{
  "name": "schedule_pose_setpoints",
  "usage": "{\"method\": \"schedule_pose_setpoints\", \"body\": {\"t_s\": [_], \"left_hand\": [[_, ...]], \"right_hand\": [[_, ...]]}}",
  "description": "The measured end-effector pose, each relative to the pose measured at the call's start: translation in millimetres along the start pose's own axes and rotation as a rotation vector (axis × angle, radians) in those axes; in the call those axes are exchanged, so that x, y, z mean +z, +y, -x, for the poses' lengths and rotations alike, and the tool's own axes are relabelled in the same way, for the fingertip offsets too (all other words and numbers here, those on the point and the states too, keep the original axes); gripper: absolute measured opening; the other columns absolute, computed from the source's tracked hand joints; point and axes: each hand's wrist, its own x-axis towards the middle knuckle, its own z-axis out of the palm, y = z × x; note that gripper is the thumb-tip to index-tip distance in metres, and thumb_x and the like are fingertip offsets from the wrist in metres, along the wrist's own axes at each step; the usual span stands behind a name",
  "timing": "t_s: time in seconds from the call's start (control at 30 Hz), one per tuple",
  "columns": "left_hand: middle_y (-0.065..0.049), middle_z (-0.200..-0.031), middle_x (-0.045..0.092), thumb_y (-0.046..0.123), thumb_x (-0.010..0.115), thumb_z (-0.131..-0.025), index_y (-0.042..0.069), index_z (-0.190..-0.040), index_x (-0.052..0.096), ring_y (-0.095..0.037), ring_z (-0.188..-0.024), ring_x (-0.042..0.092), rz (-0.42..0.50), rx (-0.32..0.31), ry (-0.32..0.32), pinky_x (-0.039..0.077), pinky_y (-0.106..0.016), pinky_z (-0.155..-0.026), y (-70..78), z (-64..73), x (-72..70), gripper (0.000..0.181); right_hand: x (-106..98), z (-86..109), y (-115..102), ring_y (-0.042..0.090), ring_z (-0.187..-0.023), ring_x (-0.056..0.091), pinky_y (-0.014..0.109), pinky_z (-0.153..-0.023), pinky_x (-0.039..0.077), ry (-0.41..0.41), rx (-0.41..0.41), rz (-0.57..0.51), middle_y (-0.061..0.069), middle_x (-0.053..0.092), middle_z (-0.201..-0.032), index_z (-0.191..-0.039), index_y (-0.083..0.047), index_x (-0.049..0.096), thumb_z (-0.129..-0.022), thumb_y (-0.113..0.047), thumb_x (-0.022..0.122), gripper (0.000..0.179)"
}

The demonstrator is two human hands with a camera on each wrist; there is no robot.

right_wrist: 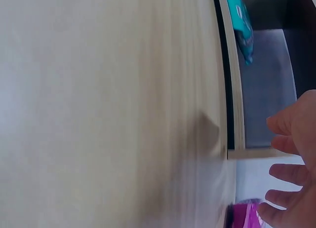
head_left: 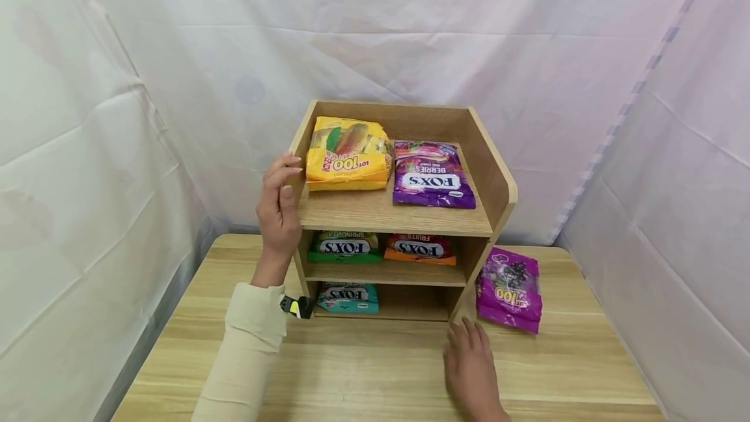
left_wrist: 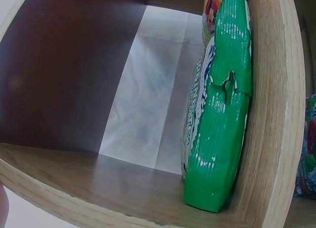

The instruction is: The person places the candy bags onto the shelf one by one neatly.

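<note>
My left hand (head_left: 280, 207) rests against the left side panel of a small wooden shelf (head_left: 392, 217), fingers extended, near the top tier. On that tier lie a yellow Lot 100 candy bag (head_left: 349, 155) and a purple Fox's Berries candy bag (head_left: 432, 176). Near the shelf's lower right corner, my right hand (head_left: 473, 370) hovers with spread fingers and nothing in them. Just beyond it, a purple Lot 100 candy bag (head_left: 511, 290) lies on the table beside the shelf; the right wrist view catches only its edge (right_wrist: 245, 215).
The middle tier holds a green Fox's bag (head_left: 344, 247) and an orange Fox's bag (head_left: 419, 250). A teal Fox's bag (head_left: 348, 297) sits at the bottom left. White sheeting (head_left: 381, 25) encloses the wooden table (head_left: 351, 370) at the back and sides.
</note>
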Motion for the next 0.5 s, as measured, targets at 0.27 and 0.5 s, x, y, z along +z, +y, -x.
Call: {"method": "schedule_pose_setpoints", "body": {"t_s": [0.27,0.5], "left_hand": [[-0.036,-0.109,0.053,0.024,0.039,-0.105,-0.016,-0.102,0.051,-0.049,-0.115,0.046,-0.016,-0.008,-0.005,0.033,-0.053,-0.106,-0.6,0.6,-1.5,0.043],[-0.036,-0.109,0.053,0.023,0.038,-0.105,-0.016,-0.102,0.052,-0.05,-0.115,0.046,-0.013,-0.007,-0.01,0.033,-0.053,-0.106,0.4,-0.5,-0.7,0.042]], "right_hand": [[-10,-10.3,18,0.051,-0.121,0.039,0.065,-0.095,0.035,-0.014,0.076,0.024,0.031,0.051,-0.126,-0.118,0.005,0.059,-0.082,-0.005,0.069,0.039],[-12,-15.6,35,0.051,-0.125,0.034,0.071,-0.091,0.032,-0.042,0.147,0.076,0.028,0.046,-0.133,-0.122,0.003,0.059,-0.083,-0.008,0.069,0.041]]}}
